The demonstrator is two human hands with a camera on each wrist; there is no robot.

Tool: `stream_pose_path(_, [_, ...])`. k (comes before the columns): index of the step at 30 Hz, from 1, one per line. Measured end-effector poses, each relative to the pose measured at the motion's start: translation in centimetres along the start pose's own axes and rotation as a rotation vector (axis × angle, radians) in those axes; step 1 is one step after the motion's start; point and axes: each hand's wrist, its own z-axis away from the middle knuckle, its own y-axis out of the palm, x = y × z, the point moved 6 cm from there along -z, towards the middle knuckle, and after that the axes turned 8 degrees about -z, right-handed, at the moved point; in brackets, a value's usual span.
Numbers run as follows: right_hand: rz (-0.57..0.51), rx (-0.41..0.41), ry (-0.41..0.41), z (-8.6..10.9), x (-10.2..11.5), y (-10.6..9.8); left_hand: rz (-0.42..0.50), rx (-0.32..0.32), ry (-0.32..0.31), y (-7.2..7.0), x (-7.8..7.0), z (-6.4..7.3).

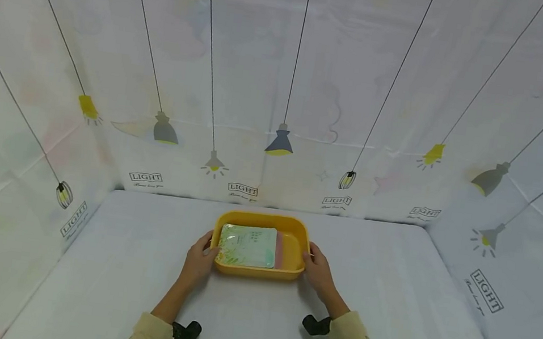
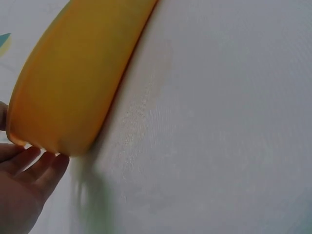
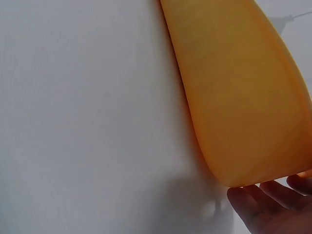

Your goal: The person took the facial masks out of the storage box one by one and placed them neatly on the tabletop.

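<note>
A yellow plastic tray (image 1: 295,253) with rounded corners is near the far side of the table. In it lie a pale green packet with a leafy print (image 1: 248,245) and a pink item (image 1: 278,250), mostly hidden under the packet's right side. My left hand (image 1: 200,260) grips the tray's left end, thumb at the rim and fingers against the outer wall. At the opposite end, my right hand (image 1: 320,270) holds the tray in the same way. Both wrist views show fingertips against the tray's outer wall (image 2: 73,73). Whether its base touches the table I cannot tell.
A white cloth covers the table (image 1: 251,321). Behind it and along both sides hang white sheets (image 1: 243,74) printed with lamps. Each wrist carries a black camera mount, one at the left (image 1: 186,331) and one at the right (image 1: 315,325).
</note>
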Motion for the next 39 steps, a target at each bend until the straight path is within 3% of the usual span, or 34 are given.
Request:
stream_pose_path(12, [-0.03,0.021,0.016,0.3,1.5,3.5,0.013,-0.012,-0.059,-3.3,1.8,0.3])
stream_pose_path(17, [-0.021,0.022,-0.004,0.4,1.8,4.8,-0.007,-0.031,-0.049,-4.6,2.5,0.6])
stream_pose_path(27, [-0.026,0.069,-0.08,0.7,3.0,7.2,0.011,-0.024,-0.092,-7.2,3.6,0.5])
stream_pose_path(39, [-0.03,0.064,-0.092,0.9,2.9,7.9,0.05,0.005,-0.129,-7.9,4.2,0.4])
